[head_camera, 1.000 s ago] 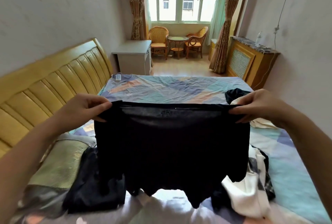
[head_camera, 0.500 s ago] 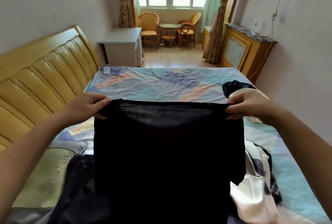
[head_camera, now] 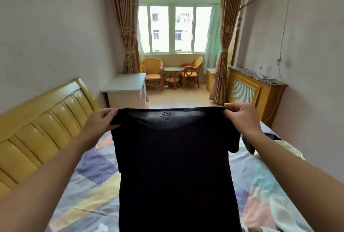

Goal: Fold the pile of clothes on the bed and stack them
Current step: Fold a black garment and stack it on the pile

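You hold a black T-shirt (head_camera: 175, 166) up in front of you, above the bed (head_camera: 89, 185), stretched by its shoulders between both hands. Your left hand (head_camera: 100, 122) grips the left shoulder: the fingers (head_camera: 109, 113) are curled over the top edge, clamped on the cloth, with the thumb below pinching it. Your right hand (head_camera: 242, 118) grips the right shoulder the same way, fingers curled down over the seam and closed on the fabric. The neckline runs nearly level between the two hands, with a faint printed label visible through the thin cloth just below it. The shirt hangs straight down; its hem is cut off by the bottom edge of the frame, so its full length cannot be judged. The right sleeve shows as a short flap under your right wrist; the left sleeve is hard to separate from the body.

The shirt hides the middle of the bed and whatever lies there. To the right, behind your right forearm, a dark garment (head_camera: 268, 138) and a pale one (head_camera: 290, 149) lie on the patterned sheet, only partly seen. The yellow headboard (head_camera: 42, 120) stands to the left, a white bedside cabinet (head_camera: 126, 90) beyond it, and wicker chairs (head_camera: 152, 73) with a small round table by the window (head_camera: 175, 28).
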